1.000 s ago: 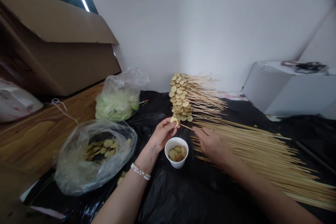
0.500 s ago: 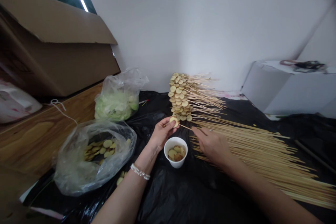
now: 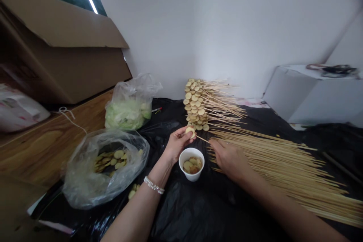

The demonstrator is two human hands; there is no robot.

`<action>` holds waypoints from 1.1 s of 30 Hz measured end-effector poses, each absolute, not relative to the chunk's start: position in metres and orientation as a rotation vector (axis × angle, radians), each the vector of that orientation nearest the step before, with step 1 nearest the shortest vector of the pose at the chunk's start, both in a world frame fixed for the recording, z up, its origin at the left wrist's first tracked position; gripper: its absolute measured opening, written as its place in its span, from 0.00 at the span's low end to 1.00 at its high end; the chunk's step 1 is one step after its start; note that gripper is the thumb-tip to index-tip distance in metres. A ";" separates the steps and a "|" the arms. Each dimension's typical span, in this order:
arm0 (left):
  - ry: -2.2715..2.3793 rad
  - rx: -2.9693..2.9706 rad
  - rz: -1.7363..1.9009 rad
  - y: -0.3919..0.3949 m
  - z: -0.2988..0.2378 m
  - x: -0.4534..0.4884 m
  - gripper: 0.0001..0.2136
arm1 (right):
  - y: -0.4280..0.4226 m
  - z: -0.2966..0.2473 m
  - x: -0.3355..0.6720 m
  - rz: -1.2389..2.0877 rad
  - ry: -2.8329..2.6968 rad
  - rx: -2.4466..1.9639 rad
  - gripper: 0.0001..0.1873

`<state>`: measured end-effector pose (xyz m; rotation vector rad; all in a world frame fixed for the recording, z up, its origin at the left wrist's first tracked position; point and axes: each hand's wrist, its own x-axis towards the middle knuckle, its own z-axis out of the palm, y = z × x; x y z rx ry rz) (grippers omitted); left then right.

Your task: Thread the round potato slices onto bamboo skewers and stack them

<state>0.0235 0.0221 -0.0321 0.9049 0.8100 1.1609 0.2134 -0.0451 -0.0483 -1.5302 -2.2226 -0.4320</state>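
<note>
Your left hand [image 3: 177, 144] pinches a potato slice [image 3: 190, 131] — your right hand [image 3: 228, 157] grips a skewer [image 3: 202, 138], its tip at the slice; push straight through the centre.

Both forearms are bare with no sleeves in view, the left hand [image 3: 176, 144] wears a bracelet of small white pearl-like beads [image 3: 153, 185] around its wrist, and the right hand [image 3: 229, 158] carries nothing at its wrist or fingers [image 3: 216, 144].
</note>
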 end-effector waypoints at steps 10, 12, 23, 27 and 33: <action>0.818 0.900 1.154 0.021 -0.034 0.026 0.21 | -0.043 -0.054 0.215 -0.591 -2.181 -1.368 0.19; 0.819 0.890 1.148 0.021 -0.034 0.027 0.21 | -0.044 -0.053 0.214 -0.560 -2.182 -1.388 0.18; 0.814 0.907 1.143 0.021 -0.035 0.028 0.21 | -0.043 -0.050 0.213 -0.417 -2.169 -1.372 0.15; 0.796 0.916 1.145 0.020 -0.033 0.029 0.20 | -0.044 -0.050 0.213 -0.473 -2.156 -1.335 0.16; 0.790 0.928 1.129 0.019 -0.031 0.028 0.20 | -0.046 -0.048 0.209 -0.308 -2.184 -1.516 0.14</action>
